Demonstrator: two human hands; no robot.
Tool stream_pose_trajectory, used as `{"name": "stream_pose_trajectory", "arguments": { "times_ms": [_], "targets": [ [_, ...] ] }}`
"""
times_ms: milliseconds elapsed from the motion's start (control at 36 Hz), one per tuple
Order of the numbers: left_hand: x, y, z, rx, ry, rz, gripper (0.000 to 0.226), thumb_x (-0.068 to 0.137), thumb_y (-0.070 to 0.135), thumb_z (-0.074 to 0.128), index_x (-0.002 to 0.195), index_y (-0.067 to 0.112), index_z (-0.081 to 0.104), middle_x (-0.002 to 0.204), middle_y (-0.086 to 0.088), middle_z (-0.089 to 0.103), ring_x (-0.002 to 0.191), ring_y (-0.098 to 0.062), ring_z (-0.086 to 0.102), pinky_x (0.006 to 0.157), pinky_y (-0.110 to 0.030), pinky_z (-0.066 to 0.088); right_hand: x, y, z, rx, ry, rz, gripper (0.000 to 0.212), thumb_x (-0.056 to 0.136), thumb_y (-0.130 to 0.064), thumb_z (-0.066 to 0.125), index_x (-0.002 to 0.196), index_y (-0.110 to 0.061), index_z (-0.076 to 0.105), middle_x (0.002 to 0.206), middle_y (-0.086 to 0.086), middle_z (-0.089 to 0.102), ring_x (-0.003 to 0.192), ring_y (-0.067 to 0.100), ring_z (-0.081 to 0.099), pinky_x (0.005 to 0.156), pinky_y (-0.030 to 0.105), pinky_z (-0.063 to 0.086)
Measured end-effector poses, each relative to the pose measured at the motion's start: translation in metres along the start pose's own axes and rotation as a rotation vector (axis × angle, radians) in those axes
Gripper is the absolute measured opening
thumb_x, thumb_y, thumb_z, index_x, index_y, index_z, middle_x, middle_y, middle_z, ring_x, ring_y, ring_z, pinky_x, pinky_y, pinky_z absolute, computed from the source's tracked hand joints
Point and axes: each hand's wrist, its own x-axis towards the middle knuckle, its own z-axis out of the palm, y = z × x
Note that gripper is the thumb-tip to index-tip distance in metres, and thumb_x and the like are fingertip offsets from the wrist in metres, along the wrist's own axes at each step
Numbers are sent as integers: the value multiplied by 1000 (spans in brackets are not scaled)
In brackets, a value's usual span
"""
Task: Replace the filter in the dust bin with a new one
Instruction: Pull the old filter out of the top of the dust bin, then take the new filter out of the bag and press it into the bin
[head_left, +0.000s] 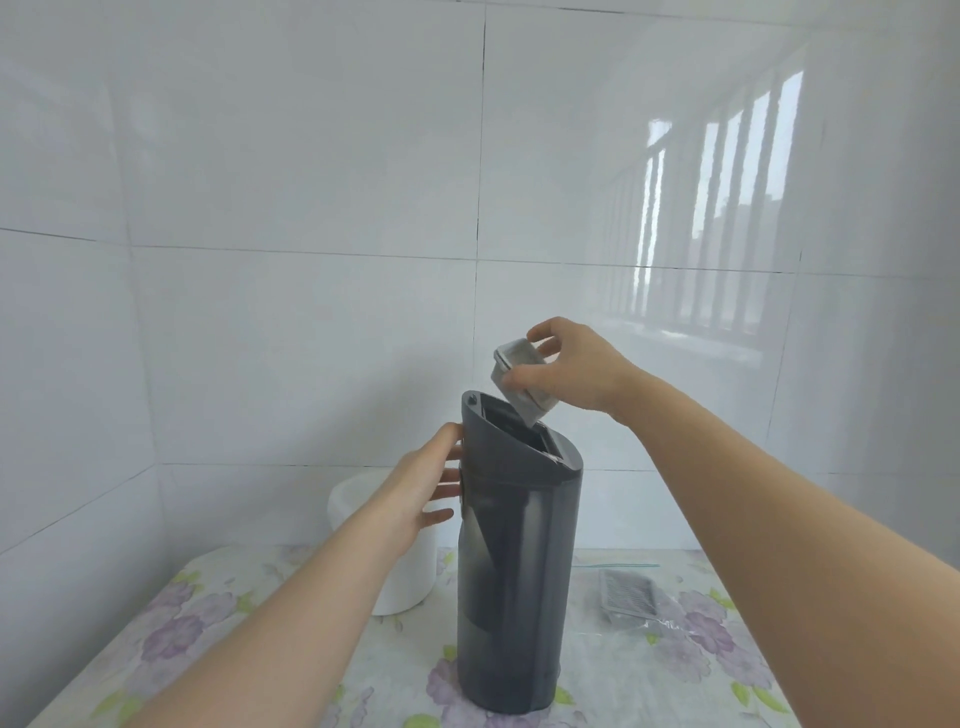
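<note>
Grey filter pinched in right hand fingertips above dust bin

One head-worn camera looks forward and slightly down, close behind the right hand's grip, facing tiled walls.

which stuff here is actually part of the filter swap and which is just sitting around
Part of the job:
- dust bin, steadied by the left hand
- grey filter, pinched in the right hand above the bin's top opening
- bagged filter on the table, right of the bin

Just lying about:
- white container behind the left forearm
- floral tablecloth
</note>
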Motion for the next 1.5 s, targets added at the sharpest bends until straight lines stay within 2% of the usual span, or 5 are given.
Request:
{"name": "stream_pose_trajectory", "arguments": {
  "times_ms": [111, 250, 528, 1168, 1501],
  "targets": [
    [-2, -2, 3, -34, 1, 44, 34, 84, 50, 52, 89, 21, 68, 93, 0, 72, 97, -20, 65, 104, -47, 46, 0, 13, -6, -137, 174, 41, 76, 78, -43, 70, 144, -18, 43, 131, 3, 58, 117, 24, 55, 92, 36, 51],
    [-4, -4, 5, -38, -2, 79, 32, 83, 49, 50, 84, 21, 66, 88, 1, 71, 91, -21, 65, 104, -48, 46, -2, 38, -12, -376, 223, 228, 68, 77, -48, 64, 135, -16, 47, 124, 7, 59, 102, 25, 52, 76, 31, 40],
    [-3, -9, 8, -42, 18, 132, 32, 84, 48, 47, 79, 22, 64, 80, 3, 70, 85, -19, 65, 101, -47, 48, -32, 106, 10, -591, 31, 442, 36, 78, -48, 59, 63, -17, 48, 73, 2, 53, 78, 25, 55, 59, 28, 39],
    [4, -14, 16, -81, 50, 207, 32, 88, 46, 45, 71, 24, 61, 63, 9, 65, 71, -14, 61, 81, -35, 51, -91, 183, 85, -665, -319, 533, 45, 75, -56, 59, 99, -18, 59, 79, -5, 53, 86, 20, 57, 69, 26, 43],
    [5, -16, 17, -105, 51, 205, 32, 87, 47, 46, 69, 24, 61, 60, 9, 64, 69, -14, 60, 80, -34, 50, -92, 191, 94, -658, -318, 562, 71, 69, -62, 62, 121, -15, 61, 117, 2, 61, 101, 22, 58, 76, 28, 45]
  ]
}}
